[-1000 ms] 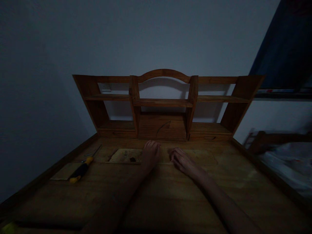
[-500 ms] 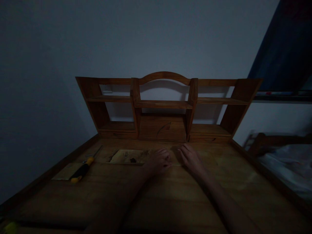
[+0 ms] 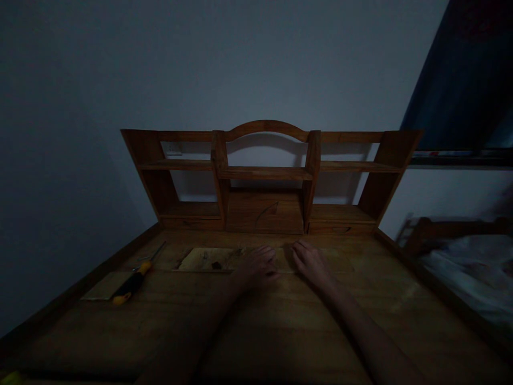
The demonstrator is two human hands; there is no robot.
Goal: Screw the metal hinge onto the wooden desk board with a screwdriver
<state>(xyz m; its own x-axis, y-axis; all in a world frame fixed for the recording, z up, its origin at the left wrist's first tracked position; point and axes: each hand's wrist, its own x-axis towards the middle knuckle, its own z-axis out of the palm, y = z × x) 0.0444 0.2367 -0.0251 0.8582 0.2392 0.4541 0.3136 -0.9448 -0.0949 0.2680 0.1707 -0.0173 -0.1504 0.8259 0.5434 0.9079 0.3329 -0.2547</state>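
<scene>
Dimly, I see my left hand (image 3: 256,266) and right hand (image 3: 311,262) at the strip (image 3: 202,260) across the desk (image 3: 288,326), fingers curled, pinching or not I can't tell; pulling hard could splinter its ragged left end.

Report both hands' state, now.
Left hand: fingers curled, by the pale strip; holding anything, can't tell.
Right hand: fingers bent; holding anything, can't tell.
</scene>
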